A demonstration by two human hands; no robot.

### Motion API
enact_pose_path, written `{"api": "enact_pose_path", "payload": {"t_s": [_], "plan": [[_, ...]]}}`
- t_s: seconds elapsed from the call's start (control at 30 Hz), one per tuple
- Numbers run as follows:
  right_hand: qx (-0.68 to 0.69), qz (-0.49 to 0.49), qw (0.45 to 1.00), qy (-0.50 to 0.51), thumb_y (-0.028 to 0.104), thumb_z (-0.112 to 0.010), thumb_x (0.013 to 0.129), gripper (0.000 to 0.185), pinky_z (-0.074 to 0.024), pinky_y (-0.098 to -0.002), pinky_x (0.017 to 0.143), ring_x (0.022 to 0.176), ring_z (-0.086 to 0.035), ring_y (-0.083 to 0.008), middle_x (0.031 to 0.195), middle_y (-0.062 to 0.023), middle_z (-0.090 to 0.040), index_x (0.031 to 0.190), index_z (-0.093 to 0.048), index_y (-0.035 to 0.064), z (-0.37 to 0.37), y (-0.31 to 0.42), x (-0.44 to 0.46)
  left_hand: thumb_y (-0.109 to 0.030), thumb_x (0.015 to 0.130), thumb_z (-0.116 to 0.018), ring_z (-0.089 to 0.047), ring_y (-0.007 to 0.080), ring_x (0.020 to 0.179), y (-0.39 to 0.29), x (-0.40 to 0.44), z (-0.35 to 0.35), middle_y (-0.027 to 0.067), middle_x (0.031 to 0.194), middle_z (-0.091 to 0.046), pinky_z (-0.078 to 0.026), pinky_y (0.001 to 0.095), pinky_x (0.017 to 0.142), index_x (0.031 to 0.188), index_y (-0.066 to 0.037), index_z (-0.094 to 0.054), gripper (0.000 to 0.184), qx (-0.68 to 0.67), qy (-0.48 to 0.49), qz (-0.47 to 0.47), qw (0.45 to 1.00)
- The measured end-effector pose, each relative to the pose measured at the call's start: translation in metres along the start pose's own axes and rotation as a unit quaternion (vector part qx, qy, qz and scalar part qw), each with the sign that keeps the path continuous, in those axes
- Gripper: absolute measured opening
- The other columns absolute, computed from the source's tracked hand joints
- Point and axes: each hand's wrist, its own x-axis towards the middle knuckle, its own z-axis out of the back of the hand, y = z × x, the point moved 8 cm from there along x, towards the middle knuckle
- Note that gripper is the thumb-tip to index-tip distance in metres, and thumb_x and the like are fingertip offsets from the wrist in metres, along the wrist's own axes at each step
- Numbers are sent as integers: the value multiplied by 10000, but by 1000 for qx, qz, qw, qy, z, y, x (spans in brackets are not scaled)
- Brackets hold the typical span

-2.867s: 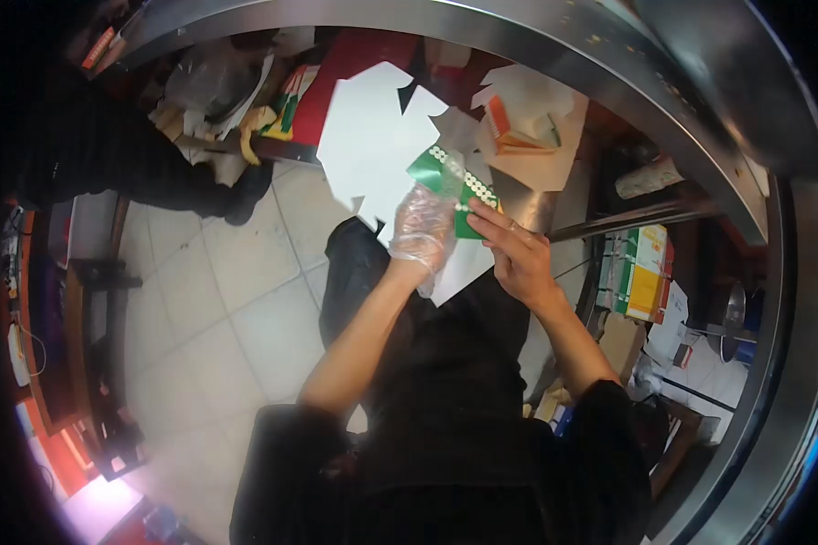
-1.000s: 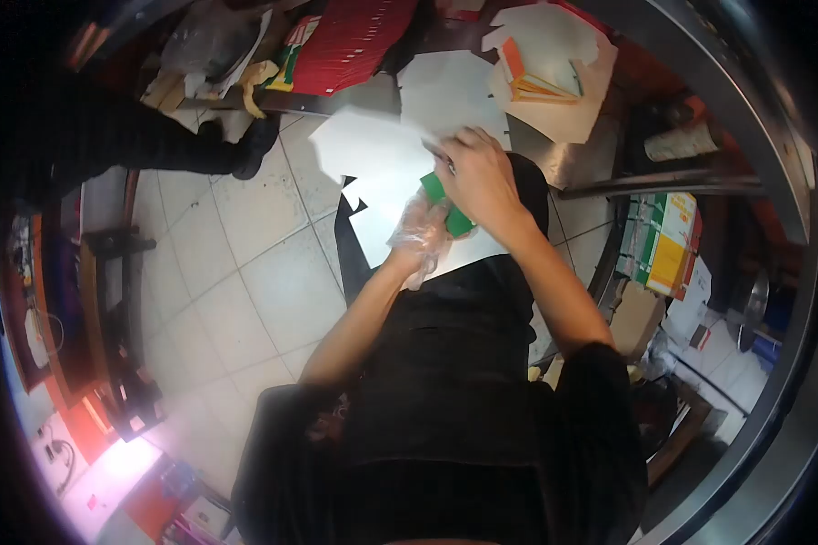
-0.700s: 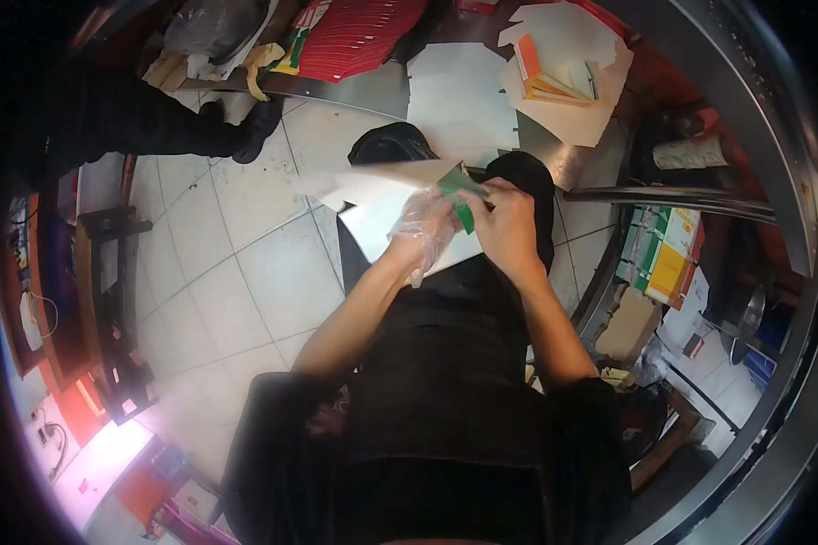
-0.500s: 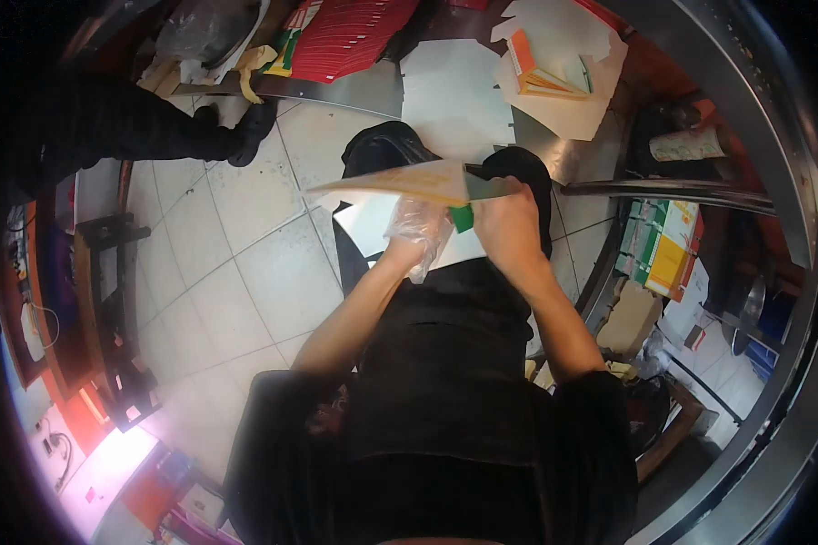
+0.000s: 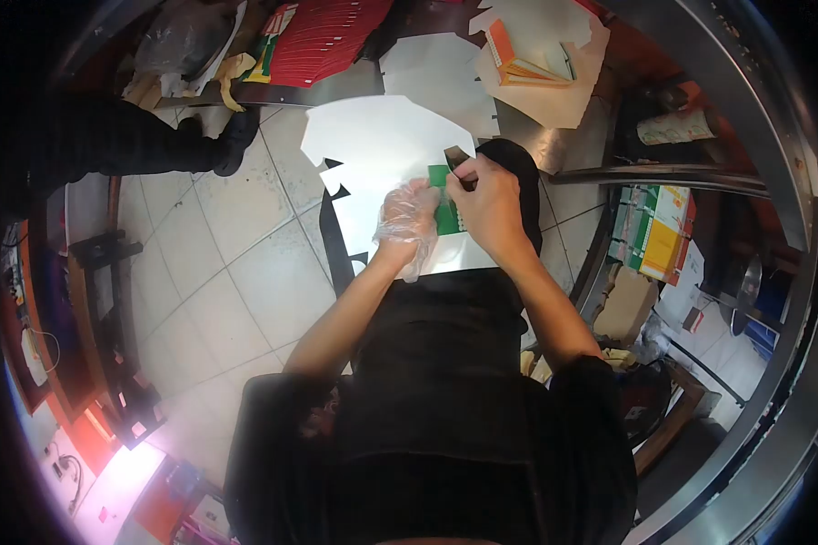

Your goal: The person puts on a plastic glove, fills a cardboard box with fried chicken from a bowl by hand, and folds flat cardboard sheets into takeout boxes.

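Observation:
A flat cardboard box blank (image 5: 364,136), white side up with cut notches along its edges, lies across my lap. Near its right side a green printed flap (image 5: 446,218) is folded over onto the white surface. My left hand (image 5: 407,213), in a clear plastic glove, rests on the board with its fingers curled at the flap's left edge. Bare, my right hand (image 5: 493,195) has its fingers closed on the board's right edge, beside a dark notch. Its fingertips partly hide the folded part.
Red cardboard pieces (image 5: 323,41) are stacked on a metal surface ahead. To their right lie more white blanks (image 5: 436,77) and a partly folded orange-and-white carton (image 5: 523,68). Printed green-and-yellow cartons (image 5: 654,232) stand at right. Another person's dark-clad leg (image 5: 145,132) extends from the left.
The raised sheet, seen almost edge-on before, now lies flat with its white side facing up. My right hand has moved down and left to the green flap; more green shows.

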Motion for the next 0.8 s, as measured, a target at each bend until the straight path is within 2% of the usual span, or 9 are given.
{"api": "enact_pose_path", "payload": {"t_s": [0.17, 0.23, 0.3, 0.37, 0.43, 0.5, 0.67, 0.73, 0.8], "plan": [[-63, -9, 998, 15, 72, -720, 783, 123, -525, -350, 634, 673, -678, -276, 746, -146, -680, 815, -636, -10, -4, -7, 2, -68, 900, -587, -553, 70, 715, 10, 4, -4, 0, 866, -615, -454, 226, 635, 1022, -46, -622, 129, -55, -3, 39, 998], [-73, 106, 991, -42, 91, -723, 786, 121, -524, -352, 629, 663, -675, -284, 745, -139, -679, 811, -642, 4, -5, 5, -7, -61, 911, -576, -568, 82, 751, 1, -5, -21, 10, 898, -613, -472, 227, 662, 1038, -47, -612, 132, -247, 29, 115, 962], [-116, 108, 987, -26, 107, -728, 787, 126, -525, -350, 626, 686, -680, -287, 759, -139, -685, 811, -648, 12, -5, 18, -12, -68, 916, -556, -547, 85, 735, -17, -9, -28, 11, 851, -582, -465, 250, 650, 978, -35, -600, 83, -270, 17, 117, 956], [-54, 25, 997, -39, 115, -734, 783, 136, -526, -351, 625, 738, -691, -280, 784, -144, -696, 812, -648, 14, 0, 12, -11, -74, 921, -536, -526, 88, 719, -14, -9, -26, 12, 805, -551, -458, 272, 639, 918, -22, -588, 74, -290, 5, 120, 949], [-78, 36, 996, -26, 99, -724, 792, 99, -517, -339, 706, 798, -704, -231, 829, -122, -718, 803, -651, 32, 0, 10, -14, -63, 923, -538, -525, 83, 734, -7, -3, -27, 8, 822, -546, -467, 267, 651, 933, -25, -577, 56, -285, 55, 107, 951], [-223, 305, 919, -114, 76, -705, 801, 63, -487, -330, 795, 826, -709, -182, 859, -95, -730, 789, -648, 51, 1, 42, -30, -56, 923, -533, -524, 83, 730, -9, -5, -28, 6, 819, -542, -465, 264, 651, 932, -29, -575, 50, -272, 65, 103, 954], [-195, 261, 941, -94, 38, -670, 791, 53, -460, -354, 854, 869, -706, -187, 904, -108, -727, 831, -641, 56, 1, 34, -30, -49, 926, -536, -525, 85, 729, -3, 2, -25, 7, 823, -542, -456, 258, 643, 935, -30, -578, 47, -328, 80, 109, 935], [-165, 232, 955, -83, 33, -649, 785, 104, -461, -376, 846, 884, -703, -218, 928, -135, -720, 887, -641, 51, 1, 30, -30, -37, 906, -569, -591, 149, 793, -6, 3, -23, 46, 865, -590, -492, 295, 693, 958, -22, -580, 55, -212, 123, 145, 959], [-130, 205, 967, -75, 26, -679, 799, 61, -460, -357, 912, 902, -707, -176, 945, -98, -730, 840, -641, 51, 3, 30, -31, -53, 916, -557, -604, 163, 821, -24, -10, -26, 63, 908, -605, -504, 309, 715, 1014, -16, -580, 107, -250, 95, 164, 950]]}}
